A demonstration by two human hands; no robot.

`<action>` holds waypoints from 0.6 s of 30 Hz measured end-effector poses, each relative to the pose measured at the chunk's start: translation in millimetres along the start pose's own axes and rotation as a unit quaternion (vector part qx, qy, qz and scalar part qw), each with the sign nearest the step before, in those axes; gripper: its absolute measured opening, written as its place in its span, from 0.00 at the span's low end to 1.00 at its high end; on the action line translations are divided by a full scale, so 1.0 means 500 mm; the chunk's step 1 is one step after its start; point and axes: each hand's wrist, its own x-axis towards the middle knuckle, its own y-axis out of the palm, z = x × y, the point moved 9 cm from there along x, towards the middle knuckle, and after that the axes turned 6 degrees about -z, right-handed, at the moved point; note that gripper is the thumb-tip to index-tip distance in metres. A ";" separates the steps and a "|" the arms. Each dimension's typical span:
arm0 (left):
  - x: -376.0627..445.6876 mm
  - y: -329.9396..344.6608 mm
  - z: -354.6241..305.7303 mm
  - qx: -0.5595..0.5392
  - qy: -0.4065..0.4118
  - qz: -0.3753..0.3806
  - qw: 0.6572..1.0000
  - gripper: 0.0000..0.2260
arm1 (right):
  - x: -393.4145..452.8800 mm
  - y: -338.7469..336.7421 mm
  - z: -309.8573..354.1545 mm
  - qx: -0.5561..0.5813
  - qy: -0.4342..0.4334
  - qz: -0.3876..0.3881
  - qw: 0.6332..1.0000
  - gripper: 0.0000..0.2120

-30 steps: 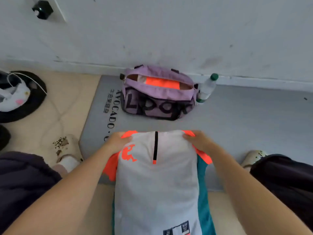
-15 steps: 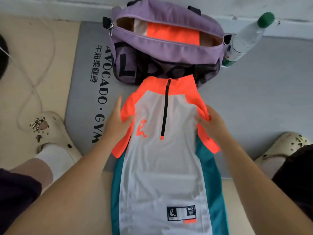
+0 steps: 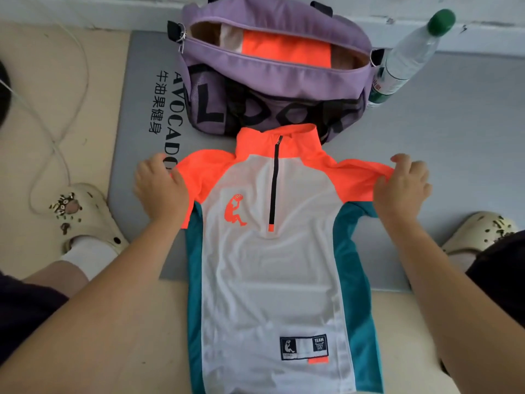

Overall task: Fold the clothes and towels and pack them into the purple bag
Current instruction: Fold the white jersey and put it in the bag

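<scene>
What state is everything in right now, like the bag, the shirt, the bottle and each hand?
Purple bag: unzipped, something orange already inside.
Zip-neck shirt: spread flat, front up, sleeves out, not yet folded.
Water bottle: green cap on, leaning beside the bag.
Left hand: holding the left sleeve's edge.
Right hand: holding the right sleeve's edge.
Gym mat: lying flat under the bag.

bright, even light — soft shadows, edges bowed wide.
</scene>
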 end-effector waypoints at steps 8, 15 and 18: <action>-0.231 0.145 -0.128 0.043 0.334 0.231 0.913 0.26 | -0.194 0.139 0.148 0.023 -0.320 0.200 0.926 0.29; -0.134 0.116 0.033 0.105 0.090 0.128 0.982 0.28 | -0.101 0.144 -0.061 -0.061 0.025 0.133 0.989 0.38; -0.125 0.075 0.038 0.067 0.068 0.071 0.993 0.25 | -0.121 0.120 -0.053 -0.045 0.026 0.092 0.994 0.31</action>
